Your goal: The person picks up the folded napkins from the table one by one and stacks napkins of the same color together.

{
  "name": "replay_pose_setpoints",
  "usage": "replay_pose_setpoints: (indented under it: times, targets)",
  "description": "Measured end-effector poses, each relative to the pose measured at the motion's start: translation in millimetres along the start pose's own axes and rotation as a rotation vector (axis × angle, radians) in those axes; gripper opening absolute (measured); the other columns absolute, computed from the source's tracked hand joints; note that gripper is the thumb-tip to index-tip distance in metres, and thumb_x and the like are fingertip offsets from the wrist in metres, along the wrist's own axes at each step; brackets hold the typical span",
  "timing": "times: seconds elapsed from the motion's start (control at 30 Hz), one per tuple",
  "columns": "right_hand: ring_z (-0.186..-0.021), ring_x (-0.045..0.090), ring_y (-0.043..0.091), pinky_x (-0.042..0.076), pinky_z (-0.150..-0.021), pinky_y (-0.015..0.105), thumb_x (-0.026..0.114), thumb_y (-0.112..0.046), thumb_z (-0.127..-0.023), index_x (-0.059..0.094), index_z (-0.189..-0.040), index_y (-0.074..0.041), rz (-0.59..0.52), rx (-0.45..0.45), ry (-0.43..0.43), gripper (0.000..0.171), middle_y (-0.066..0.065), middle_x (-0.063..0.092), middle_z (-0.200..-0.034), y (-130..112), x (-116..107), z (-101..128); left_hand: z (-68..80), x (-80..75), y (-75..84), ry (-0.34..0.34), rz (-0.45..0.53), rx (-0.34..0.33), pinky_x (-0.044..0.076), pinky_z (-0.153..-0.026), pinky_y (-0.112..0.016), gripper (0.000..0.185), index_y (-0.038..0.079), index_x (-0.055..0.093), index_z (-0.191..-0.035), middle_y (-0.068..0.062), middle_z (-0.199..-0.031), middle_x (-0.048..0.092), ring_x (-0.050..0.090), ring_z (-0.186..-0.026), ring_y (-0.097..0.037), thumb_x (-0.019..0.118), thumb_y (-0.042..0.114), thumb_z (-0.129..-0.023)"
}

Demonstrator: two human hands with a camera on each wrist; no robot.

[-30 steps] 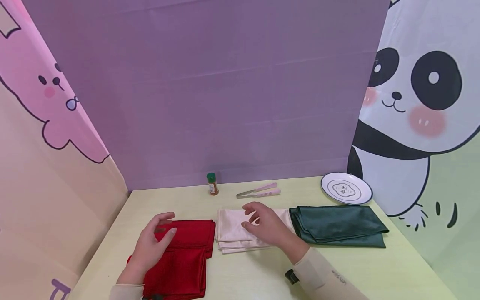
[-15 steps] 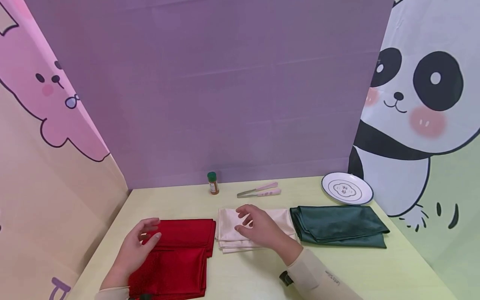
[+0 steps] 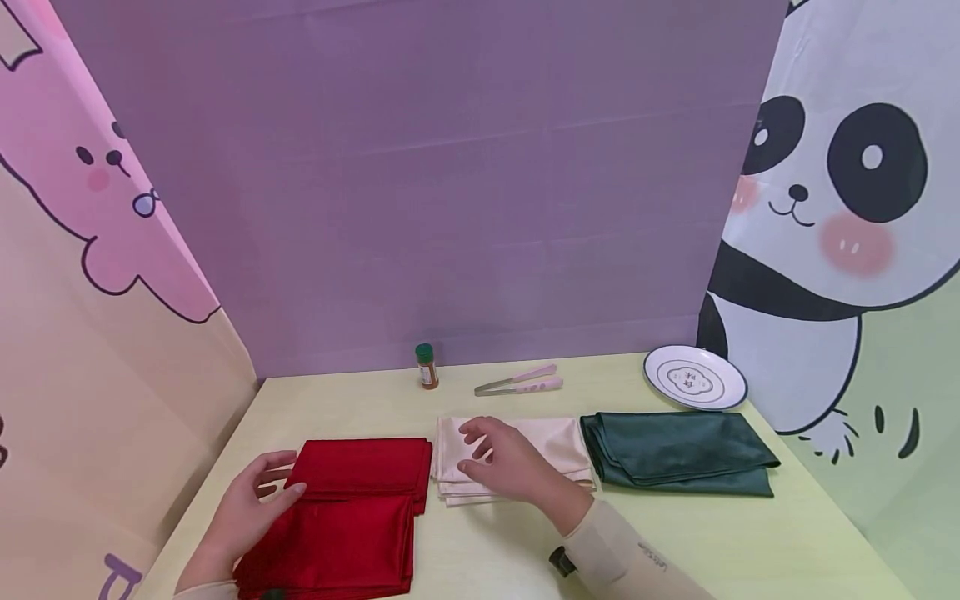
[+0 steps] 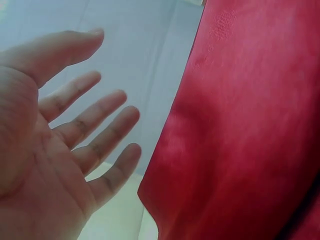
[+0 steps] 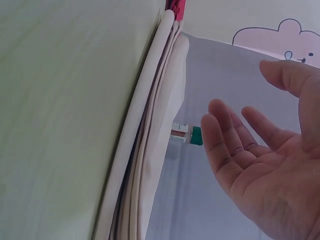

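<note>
Both hands have slid leftward and nearer the body since a second ago: the left hand [image 3: 243, 512] has come off the top of the red cloth [image 3: 352, 508] to its left edge, and the right hand [image 3: 506, 462] has drifted toward the left part of the cream cloth [image 3: 555, 442].

Nearest the person, the left hand hovers with fingers spread and relaxed, gripping nothing; the left wrist view shows its open palm [image 4: 45, 165] just beside the red fabric [image 4: 240, 135]. That cloth lies folded in layers at the near left of the table [image 3: 750, 542]. The right hand is loosely open as well, its palm [image 5: 270, 185] over the cream cloth's stacked edges [image 5: 150, 150]; whether its fingertips touch the fabric cannot be told.

All the cloths look satiny, so they would likely be light, limp and slippery, their layers sliding apart if lifted by one corner. Pinching through the whole stack at a folded edge seems the safest hold.

Beside the cream one lies a folded dark green cloth [image 3: 678, 454]. Farther back stand a small green-capped bottle [image 3: 427, 367], tongs [image 3: 517, 384] and a white plate [image 3: 694, 377]. The tabletop is pale yellow-green and smooth, enclosed by a purple backdrop [image 3: 450, 167] and cartoon side panels [image 3: 840, 208].
</note>
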State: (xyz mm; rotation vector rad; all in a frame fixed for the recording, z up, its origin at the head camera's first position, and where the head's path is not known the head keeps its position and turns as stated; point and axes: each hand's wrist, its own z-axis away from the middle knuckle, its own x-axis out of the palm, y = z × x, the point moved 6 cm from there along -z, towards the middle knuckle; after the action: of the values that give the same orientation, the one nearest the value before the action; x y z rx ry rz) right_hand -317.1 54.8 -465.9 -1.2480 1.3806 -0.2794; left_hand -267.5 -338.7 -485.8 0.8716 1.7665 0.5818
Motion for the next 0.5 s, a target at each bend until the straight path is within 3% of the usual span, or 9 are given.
replay_pose_setpoints:
  times: [0.27, 0.5]
  targets:
    - [-0.103, 0.069, 0.027, 0.059, -0.085, 0.035, 0.08, -0.014, -0.091, 0.06, -0.136, -0.005, 0.008, -0.003, -0.049, 0.05, 0.014, 0.064, -0.125, -2.0, 13.0, -3.7, 4.8, -1.7, -12.8, -0.058, 0.024, -0.097, 0.055, -0.091, -0.033, 0.052, 0.004, 0.059, -0.14, -0.016, -0.136, 0.065, 0.066, -0.119, -0.035, 0.08, 0.02, -0.095]
    - [-0.104, 0.069, 0.029, 0.059, -0.085, 0.035, 0.081, -0.011, -0.09, 0.059, -0.137, -0.001, -0.003, 0.001, -0.092, 0.053, 0.013, 0.063, -0.125, -5.2, 22.9, -5.8, 8.0, -3.8, -20.6, -0.08, 0.059, -0.131, 0.056, -0.087, -0.032, 0.054, 0.002, 0.059, -0.139, -0.018, -0.133, 0.066, 0.066, -0.117, -0.035, 0.082, 0.02, -0.093]
